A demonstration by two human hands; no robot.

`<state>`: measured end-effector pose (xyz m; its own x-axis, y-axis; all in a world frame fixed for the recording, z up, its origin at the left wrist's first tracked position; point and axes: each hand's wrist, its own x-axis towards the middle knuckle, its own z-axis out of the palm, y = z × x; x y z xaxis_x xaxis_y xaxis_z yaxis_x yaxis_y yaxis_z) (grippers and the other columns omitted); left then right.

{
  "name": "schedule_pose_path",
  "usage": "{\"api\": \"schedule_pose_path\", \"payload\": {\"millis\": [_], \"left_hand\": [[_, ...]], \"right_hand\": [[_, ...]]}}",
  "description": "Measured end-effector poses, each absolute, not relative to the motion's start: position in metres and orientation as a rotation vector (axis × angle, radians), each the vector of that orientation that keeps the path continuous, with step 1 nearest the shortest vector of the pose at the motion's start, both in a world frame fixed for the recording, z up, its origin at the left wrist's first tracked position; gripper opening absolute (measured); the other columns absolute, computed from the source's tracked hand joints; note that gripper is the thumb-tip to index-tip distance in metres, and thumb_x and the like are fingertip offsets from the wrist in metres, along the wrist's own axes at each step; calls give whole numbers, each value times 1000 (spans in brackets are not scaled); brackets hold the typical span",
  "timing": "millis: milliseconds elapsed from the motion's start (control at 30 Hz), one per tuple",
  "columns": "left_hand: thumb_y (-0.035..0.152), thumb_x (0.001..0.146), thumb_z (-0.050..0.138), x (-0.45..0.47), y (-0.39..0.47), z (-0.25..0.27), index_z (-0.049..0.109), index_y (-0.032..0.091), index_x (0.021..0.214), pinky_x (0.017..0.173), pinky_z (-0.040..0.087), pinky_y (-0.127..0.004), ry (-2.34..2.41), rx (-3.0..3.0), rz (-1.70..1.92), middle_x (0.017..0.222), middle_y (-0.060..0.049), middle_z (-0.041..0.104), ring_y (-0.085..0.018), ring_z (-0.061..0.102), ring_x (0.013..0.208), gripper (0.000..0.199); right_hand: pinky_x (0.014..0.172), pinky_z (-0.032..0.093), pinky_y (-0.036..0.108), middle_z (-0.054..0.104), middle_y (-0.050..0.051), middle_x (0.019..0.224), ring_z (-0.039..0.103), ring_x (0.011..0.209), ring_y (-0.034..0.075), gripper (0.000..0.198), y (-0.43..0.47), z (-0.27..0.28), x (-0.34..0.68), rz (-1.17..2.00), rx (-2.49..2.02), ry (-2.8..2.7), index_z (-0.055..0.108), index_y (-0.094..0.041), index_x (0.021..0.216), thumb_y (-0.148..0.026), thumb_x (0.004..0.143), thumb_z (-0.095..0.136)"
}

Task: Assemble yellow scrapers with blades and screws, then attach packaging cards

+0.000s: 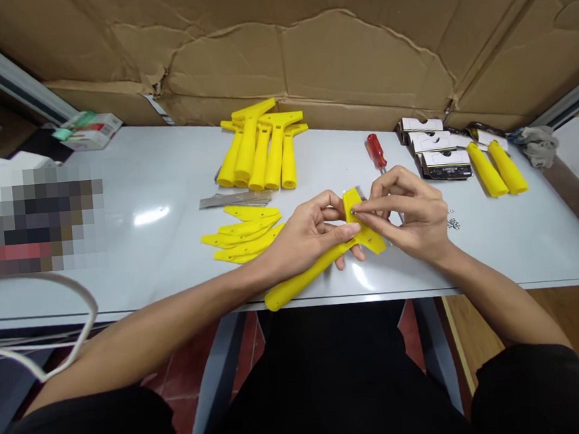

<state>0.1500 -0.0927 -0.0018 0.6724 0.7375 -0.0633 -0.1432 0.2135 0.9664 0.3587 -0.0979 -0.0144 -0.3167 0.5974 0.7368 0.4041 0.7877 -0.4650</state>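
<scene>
My left hand point(315, 231) is closed round the neck of a yellow scraper point(307, 276), its handle slanting down to the table's front edge. My right hand point(410, 217) pinches a small metal screw point(353, 212) against the scraper's wide head; the fingertips partly hide it. A thin metal edge shows behind the head. Right of my right hand lies a little heap of screws point(453, 223). Beyond it is a screwdriver point(375, 151) with a red handle, its shaft partly behind my right hand. Several yellow cover plates point(250, 227) lie left of my left hand.
Several yellow scraper handles point(269, 152) are piled at the back, with flat metal blades point(235, 199) before them. Black-and-white packages point(440, 158) and two yellow handles point(496, 170) lie at right. A small box point(95, 132) stands back left; a white cable point(83, 300) loops at left. Cardboard point(307, 55) walls the back.
</scene>
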Motion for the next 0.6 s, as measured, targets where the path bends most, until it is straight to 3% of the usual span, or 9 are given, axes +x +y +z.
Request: {"api": "schedule_pose_path", "payload": {"millis": [133, 233, 300, 400, 500, 600], "left_hand": [[37, 90, 81, 150, -94, -5, 47, 19, 96, 51, 57, -20, 596, 1175, 663, 97, -4, 76, -14, 76, 66, 39], [35, 88, 83, 151, -94, -5, 47, 19, 94, 49, 55, -20, 626, 1129, 656, 94, -5, 76, -14, 74, 63, 40], [33, 87, 83, 151, -92, -6, 47, 19, 95, 49, 53, -21, 659, 1122, 648, 88, -4, 76, -13, 72, 58, 39], [35, 92, 77, 150, -88, -9, 46, 20, 100, 50, 51, -23, 697, 1140, 596, 79, -4, 76, -12, 66, 49, 35], [38, 94, 73, 148, -82, -14, 45, 20, 106, 55, 52, -24, 707, 1153, 534, 78, -6, 77, -13, 66, 52, 35], [35, 97, 71, 145, -80, -11, 45, 20, 106, 64, 53, -24, 683, 1150, 537, 78, -6, 77, -13, 68, 59, 32]], "right_hand": [[59, 45, 14, 63, 4, 100, 57, 83, 4, 27, -89, -13, 370, 401, -1041, -1720, 73, -21, 113, -39, 95, 67], [63, 41, 18, 65, 5, 98, 54, 76, 4, 35, -68, -18, 394, 211, -1379, -1712, 73, -19, 108, -49, 98, 58], [74, 46, 24, 64, 5, 95, 50, 72, 5, 42, -52, -25, 411, 55, -1542, -1797, 72, -21, 118, -54, 94, 63], [87, 51, 35, 64, 7, 93, 54, 77, 12, 70, -36, -39, 426, 102, -1705, -1918, 59, -21, 142, -62, 86, 69], [89, 53, 40, 65, 5, 86, 59, 81, 16, 78, -31, -48, 427, 288, -1780, -1990, 47, -19, 153, -38, 82, 74], [74, 52, 30, 64, 3, 81, 56, 72, 12, 84, -32, -47, 423, 521, -1730, -1878, 43, -17, 152, -18, 72, 68]]}}
